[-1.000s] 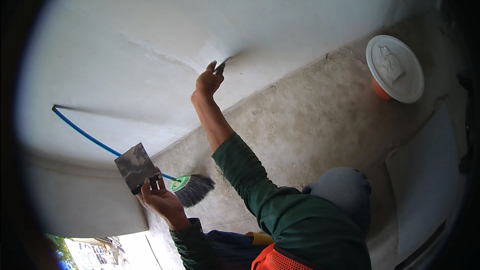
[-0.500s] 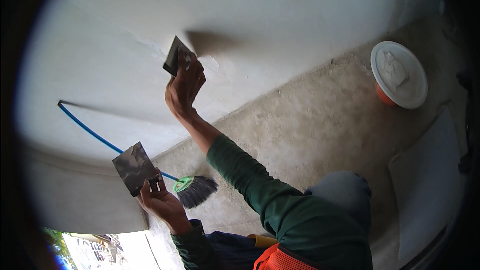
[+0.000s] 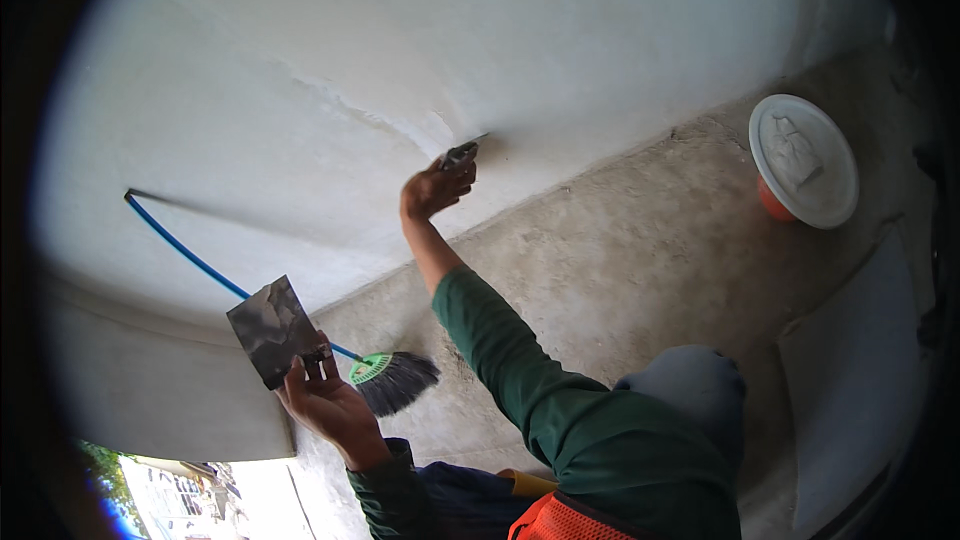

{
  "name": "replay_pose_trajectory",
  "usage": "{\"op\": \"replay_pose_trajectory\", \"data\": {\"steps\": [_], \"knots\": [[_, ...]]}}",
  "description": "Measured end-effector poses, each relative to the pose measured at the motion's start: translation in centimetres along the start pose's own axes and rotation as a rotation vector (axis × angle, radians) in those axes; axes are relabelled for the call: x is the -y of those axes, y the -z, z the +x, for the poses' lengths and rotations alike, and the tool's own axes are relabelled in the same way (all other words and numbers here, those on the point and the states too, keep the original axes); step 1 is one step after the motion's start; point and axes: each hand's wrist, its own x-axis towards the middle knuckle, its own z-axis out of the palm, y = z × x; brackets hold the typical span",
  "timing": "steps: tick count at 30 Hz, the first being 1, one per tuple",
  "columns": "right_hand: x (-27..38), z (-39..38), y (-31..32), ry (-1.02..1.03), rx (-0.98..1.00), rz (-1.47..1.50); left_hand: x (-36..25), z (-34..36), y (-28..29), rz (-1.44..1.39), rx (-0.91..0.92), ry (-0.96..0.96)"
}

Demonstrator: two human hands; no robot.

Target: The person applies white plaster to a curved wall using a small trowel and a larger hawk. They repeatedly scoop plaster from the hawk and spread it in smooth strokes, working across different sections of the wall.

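My right hand [image 3: 440, 188] grips a putty knife [image 3: 461, 154] low on the white wall [image 3: 600, 30], its blade seen nearly edge-on at the surface. Just beside it, a ragged patch of filler [image 3: 375, 120] runs up and left across the wall. In my left hand [image 3: 335, 410] is a wide square putty knife [image 3: 272, 330], its grey metal face turned up and smeared with dark and light patches. This blade is away from the wall, in front of the broom's blue handle.
A broom [image 3: 395, 380] with black bristles leans on the wall at left. To the right, a white plastic lid [image 3: 770, 130] bearing a lump of white paste sits on an orange bucket [image 3: 774, 202]. A pale sheet [image 3: 850, 370] lies on the concrete floor [image 3: 620, 260].
My right hand has moved right and down along the wall, turning its putty knife edge-on. More of the filler patch now shows. My left hand has barely moved.
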Motion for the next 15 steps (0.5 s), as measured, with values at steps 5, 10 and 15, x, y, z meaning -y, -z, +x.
{"op": "replay_pose_trajectory", "data": {"steps": [5, 10, 15], "knots": [[5.1, -8.5, -1.3, 0.184, 0.212, -0.084, 0.5, 0.4, 0.6, 0.009, 0.001, -0.002], [-1.8, -4.4, 1.5, -0.045, 0.101, 0.292, 0.5, 0.5, 0.2, -0.006, 0.006, 0.010], [-2.7, 3.4, 0.3, -0.325, 0.031, 0.501, 0.2, 0.0, -0.2, 0.029, -0.023, -0.025]]}}
